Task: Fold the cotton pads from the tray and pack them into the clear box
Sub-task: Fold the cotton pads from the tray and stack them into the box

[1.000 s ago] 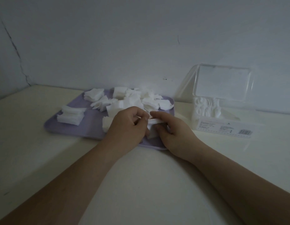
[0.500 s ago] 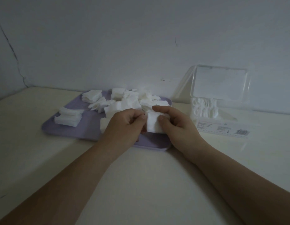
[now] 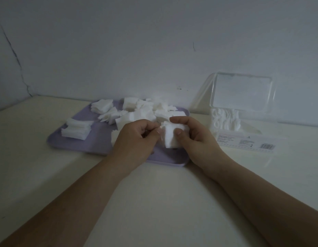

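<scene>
Landmark: the lavender tray [image 3: 79, 145] on the counter [image 3: 154, 202]; every place below is told from it.
Pad in hand: 1 cotton pad [image 3: 171, 135] held up over the tray's near right corner, its flat face toward the camera.
Right hand [image 3: 193, 138]: pinched on the pad, thumb on the front, fingers over the top edge.
Left hand [image 3: 136, 138]: curled, fingertips together at the pad's left edge; it reads as pinching that edge, though the contact is dim.
Loose pads [image 3: 135, 114]: heaped on the tray's far half, behind both hands.
Clear box [image 3: 243, 129]: right of the tray, well apart, lid up, some pads already inside.
Pad's long axis: hard to tell; it looks near square.
Nearer hand: the right, so it likely carries the folded pad rightward.
</scene>
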{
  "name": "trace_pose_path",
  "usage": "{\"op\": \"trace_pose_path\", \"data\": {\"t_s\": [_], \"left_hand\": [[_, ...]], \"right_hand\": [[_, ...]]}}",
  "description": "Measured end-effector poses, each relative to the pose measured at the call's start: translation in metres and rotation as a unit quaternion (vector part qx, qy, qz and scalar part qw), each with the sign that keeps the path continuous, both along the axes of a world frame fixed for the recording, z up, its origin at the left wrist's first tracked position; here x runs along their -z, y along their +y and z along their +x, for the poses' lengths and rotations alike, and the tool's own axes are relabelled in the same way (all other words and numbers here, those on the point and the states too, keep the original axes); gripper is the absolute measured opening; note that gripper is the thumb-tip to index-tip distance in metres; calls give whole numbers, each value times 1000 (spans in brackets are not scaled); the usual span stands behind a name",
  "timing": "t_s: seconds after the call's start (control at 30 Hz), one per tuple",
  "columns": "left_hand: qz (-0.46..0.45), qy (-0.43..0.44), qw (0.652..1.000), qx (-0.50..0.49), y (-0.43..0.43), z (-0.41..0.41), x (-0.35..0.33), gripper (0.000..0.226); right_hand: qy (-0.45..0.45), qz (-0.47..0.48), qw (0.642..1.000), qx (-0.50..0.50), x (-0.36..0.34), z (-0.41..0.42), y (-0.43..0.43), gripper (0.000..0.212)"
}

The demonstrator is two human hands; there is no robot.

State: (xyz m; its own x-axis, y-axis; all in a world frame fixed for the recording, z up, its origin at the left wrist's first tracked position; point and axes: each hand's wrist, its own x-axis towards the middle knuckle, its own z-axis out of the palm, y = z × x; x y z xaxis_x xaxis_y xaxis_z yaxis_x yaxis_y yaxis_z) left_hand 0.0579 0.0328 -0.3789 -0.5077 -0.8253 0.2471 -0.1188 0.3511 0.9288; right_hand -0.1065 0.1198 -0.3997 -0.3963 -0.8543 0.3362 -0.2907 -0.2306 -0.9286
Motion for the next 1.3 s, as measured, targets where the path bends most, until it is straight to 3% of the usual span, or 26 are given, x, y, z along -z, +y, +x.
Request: {"op": "trace_pose_path", "data": {"t_s": [0.43,0.6,0.7,0.8,0.87,0.93,1.0,1.07,1.17,1.3], "left_hand": [[2,-9,1000,20,-2,-2,0,15],[-48,-12,998,40,3,-3,4,5],[-75,-29,996,25,0,1,2,12],[-148,-54,988,-1,-5,7,-3,12],[-238,-92,964,-78,-12,16,-10,7],[-291,-195,925,-149,-20,28,-15,15],[-268,-287,907,-151,-24,37,-16,33],[-249,-313,909,-122,-23,37,-10,28],[-245,-251,935,-53,-19,28,-5,8],[-252,-172,950,-64,-21,28,-4,14]], "right_hand": [[42,-4,999,19,0,-2,0,17],[17,-4,1000,8,0,-1,-2,17],[-8,16,1000,-1,1,-3,-2,40],[-1,41,999,6,2,-4,-2,32],[-8,38,999,21,2,-3,-1,24],[-13,36,999,33,1,-2,1,24],[-4,35,998,42,-1,0,3,18],[12,33,998,57,-2,1,5,12],[56,32,993,98,-6,1,9,10],[92,32,985,140,-7,1,8,11]]}}
